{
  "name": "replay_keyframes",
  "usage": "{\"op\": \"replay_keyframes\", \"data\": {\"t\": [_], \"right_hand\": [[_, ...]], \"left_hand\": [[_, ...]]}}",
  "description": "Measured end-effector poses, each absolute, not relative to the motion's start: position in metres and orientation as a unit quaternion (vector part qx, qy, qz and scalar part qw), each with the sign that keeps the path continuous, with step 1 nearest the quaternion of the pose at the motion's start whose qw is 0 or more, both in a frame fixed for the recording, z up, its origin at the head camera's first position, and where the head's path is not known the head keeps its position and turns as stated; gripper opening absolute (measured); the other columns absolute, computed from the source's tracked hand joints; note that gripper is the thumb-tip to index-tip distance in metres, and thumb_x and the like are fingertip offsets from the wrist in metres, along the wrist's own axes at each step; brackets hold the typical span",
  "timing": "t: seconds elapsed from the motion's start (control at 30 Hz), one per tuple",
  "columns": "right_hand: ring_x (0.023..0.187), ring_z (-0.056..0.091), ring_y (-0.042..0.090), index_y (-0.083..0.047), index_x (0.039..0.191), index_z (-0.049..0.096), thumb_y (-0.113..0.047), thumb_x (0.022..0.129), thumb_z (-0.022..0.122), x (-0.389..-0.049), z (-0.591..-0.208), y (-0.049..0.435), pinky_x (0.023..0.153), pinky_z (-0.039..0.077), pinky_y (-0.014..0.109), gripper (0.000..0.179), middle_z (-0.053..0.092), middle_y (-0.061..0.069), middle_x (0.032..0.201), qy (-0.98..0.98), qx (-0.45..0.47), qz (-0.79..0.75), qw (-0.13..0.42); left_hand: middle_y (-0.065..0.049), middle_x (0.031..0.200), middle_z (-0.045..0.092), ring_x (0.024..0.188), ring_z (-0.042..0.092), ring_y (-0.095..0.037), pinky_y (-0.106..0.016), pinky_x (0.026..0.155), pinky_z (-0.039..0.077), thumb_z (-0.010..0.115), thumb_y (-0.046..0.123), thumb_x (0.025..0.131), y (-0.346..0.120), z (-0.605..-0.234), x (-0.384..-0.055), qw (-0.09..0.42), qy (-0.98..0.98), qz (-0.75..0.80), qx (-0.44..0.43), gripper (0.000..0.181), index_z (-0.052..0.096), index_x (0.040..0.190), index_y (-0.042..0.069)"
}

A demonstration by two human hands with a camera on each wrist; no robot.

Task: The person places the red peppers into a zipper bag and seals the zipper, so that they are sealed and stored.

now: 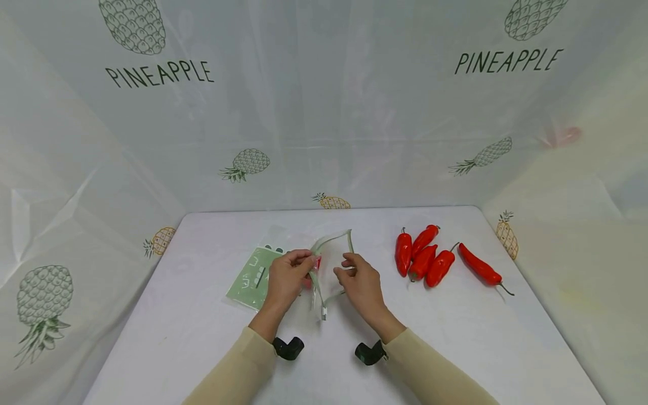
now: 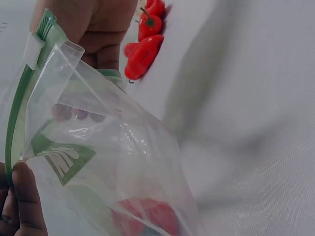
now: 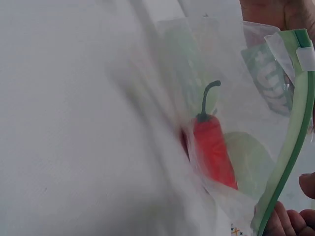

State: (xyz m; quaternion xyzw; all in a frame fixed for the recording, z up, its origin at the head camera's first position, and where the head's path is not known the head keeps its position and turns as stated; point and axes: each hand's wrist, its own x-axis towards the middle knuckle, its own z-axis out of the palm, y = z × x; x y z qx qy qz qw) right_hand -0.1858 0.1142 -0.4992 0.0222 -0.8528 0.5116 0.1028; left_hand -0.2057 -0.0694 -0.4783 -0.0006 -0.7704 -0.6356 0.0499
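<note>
- Bag, clear plastic, green-edged zip rim (image 3: 295, 128), white slider (image 3: 306, 59): held between the hands, mouth spread apart. Body of the bag (image 2: 110, 140) hangs below the fingers.
- Pepper, red, green-stemmed (image 3: 214, 150): inside the bag, apart from the fingers.
- Left hand (image 1: 288, 278): thumb and fingers pinch the rim.
- Right hand (image 1: 361, 284): thumb and curved fingers parted, beside the rim's opposite side; contact cannot be told.
- Packet, flat, green, white-printed (image 1: 245, 283): beside left hand.
- Red peppers, five (image 1: 422, 263): table, right of right hand.
</note>
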Motion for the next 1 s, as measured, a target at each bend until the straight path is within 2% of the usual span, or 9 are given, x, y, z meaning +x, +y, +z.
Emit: {"op": "replay_keyframes", "data": {"t": [0.2, 0.43, 0.6, 0.8, 1.0], "right_hand": [[0.093, 0.07, 0.021, -0.002, 0.128, 0.069, -0.014, 0.095, 0.078, -0.183, -0.505, 0.121, 0.075, 0.061, 0.028, 0.036, 0.073, 0.011, 0.107, -0.864, 0.008, 0.483, 0.139], [0.085, 0.062, 0.019, 0.001, 0.123, 0.067, -0.013, 0.093, 0.078, -0.181, -0.511, 0.124, 0.073, 0.054, 0.029, 0.035, 0.064, 0.01, 0.096, -0.868, -0.028, 0.469, 0.161], [0.082, 0.057, 0.02, 0.0, 0.114, 0.069, -0.017, 0.094, 0.077, -0.181, -0.517, 0.125, 0.072, 0.046, 0.032, 0.028, 0.06, 0.009, 0.092, -0.874, -0.055, 0.46, 0.146], [0.078, 0.053, 0.018, -0.003, 0.1, 0.07, -0.021, 0.097, 0.074, -0.181, -0.524, 0.123, 0.07, 0.045, 0.031, 0.018, 0.06, 0.006, 0.085, -0.885, -0.05, 0.449, 0.117], [0.071, 0.051, 0.017, -0.008, 0.086, 0.067, -0.017, 0.098, 0.071, -0.181, -0.524, 0.123, 0.064, 0.042, 0.029, 0.016, 0.058, 0.004, 0.077, -0.886, -0.029, 0.444, 0.134]], "left_hand": [[-0.009, 0.088, 0.076, 0.063, 0.067, -0.014, -0.049, 0.065, 0.063, 0.077, 0.017, 0.096, -0.071, -0.48, -0.207, 0.056, -0.778, -0.626, 0.001, 0.015, 0.08, 0.107, 0.007], [-0.01, 0.089, 0.076, 0.065, 0.066, -0.013, -0.046, 0.066, 0.063, 0.078, 0.016, 0.096, -0.071, -0.479, -0.207, 0.056, -0.769, -0.636, 0.012, 0.015, 0.08, 0.107, 0.006], [-0.01, 0.089, 0.076, 0.066, 0.067, -0.013, -0.04, 0.064, 0.063, 0.078, 0.017, 0.095, -0.072, -0.48, -0.207, 0.059, -0.769, -0.637, 0.014, 0.015, 0.08, 0.106, 0.006], [-0.009, 0.089, 0.077, 0.068, 0.068, -0.012, -0.034, 0.063, 0.063, 0.078, 0.018, 0.095, -0.072, -0.48, -0.206, 0.062, -0.77, -0.635, 0.01, 0.015, 0.08, 0.106, 0.006], [-0.004, 0.087, 0.078, 0.071, 0.068, -0.011, -0.037, 0.062, 0.063, 0.079, 0.019, 0.095, -0.071, -0.477, -0.204, 0.065, -0.781, -0.621, 0.007, 0.011, 0.081, 0.101, 0.01]]}}
